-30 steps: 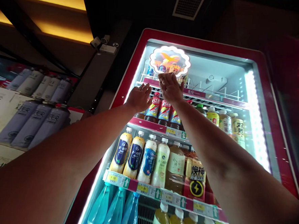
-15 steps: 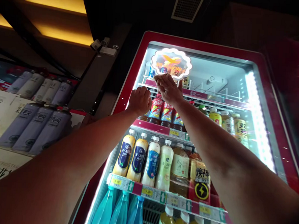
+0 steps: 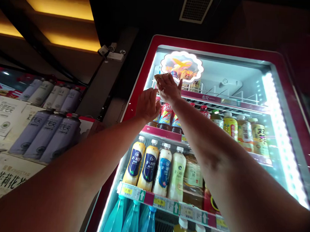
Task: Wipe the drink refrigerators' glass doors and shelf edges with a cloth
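Observation:
I face an open red-framed drinks cooler (image 3: pixel 134 100). My right hand (image 3: pixel 167 86) is raised to the left end of the top shelf rail (image 3: pixel 211 97), just under a lit scalloped sign (image 3: pixel 181 65); its fingers are stretched out flat and hold nothing. My left hand (image 3: pixel 147 103) is just below and to the left, fingers straight and close together, beside the red-labelled bottles (image 3: pixel 166 115) on the second shelf. It hides the leftmost bottle there. Whether either hand touches the shelf is unclear.
Lower shelves carry cream and yellow bottles (image 3: pixel 154 168), blue bottles (image 3: pixel 127 219) and yellow drinks (image 3: pixel 244 130). To the left stands a display of large lilac bottles (image 3: pixel 46 130) over white cartons (image 3: pixel 1 176). A ceiling vent (image 3: pixel 197 4) is overhead.
The view has shifted, so the cooler sits further right. My left hand's fingers have uncurled again after half a second ago. My right hand stays at the top rail, angled more leftward.

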{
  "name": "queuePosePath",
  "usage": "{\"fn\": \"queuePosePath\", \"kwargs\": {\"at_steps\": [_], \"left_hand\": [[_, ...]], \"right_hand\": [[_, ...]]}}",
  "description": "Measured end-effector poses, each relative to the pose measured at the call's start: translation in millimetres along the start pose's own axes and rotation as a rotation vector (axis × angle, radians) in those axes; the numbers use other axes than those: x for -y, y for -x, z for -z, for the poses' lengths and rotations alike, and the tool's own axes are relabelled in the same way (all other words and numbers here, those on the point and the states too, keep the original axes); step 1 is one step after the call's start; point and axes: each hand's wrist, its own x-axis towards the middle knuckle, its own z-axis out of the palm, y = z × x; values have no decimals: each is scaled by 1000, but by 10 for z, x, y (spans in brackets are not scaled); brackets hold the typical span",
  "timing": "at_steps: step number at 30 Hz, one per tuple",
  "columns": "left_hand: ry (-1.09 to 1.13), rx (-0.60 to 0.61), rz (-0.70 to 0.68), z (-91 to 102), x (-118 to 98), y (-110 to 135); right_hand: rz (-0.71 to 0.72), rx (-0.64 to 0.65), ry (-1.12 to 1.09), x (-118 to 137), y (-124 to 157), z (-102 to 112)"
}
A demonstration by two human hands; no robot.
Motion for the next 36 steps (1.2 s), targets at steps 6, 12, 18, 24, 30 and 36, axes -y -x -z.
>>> {"fn": "queuePosePath", "kwargs": {"at_steps": [6,12,18,24,30,36], "left_hand": [[24,-62,-21,-145,69,-29],[123,-222,-65,-298,145,-50],[86,-141,-40,-229,118,-33],[92,-36,-51,-186,96,-38],[33,104,-84,-152,55,-58],[-36,163,-108,-151,38,-64]], "right_hand": [[208,78,-36,131,166,-32],[125,57,5,80,0,21],[-6,66,-34,136,-201,66],[-145,36,-16,-81,-260,118],[-142,69,-28,-315,-255,157],[-252,-7,-9,-589,-126,198]]}}
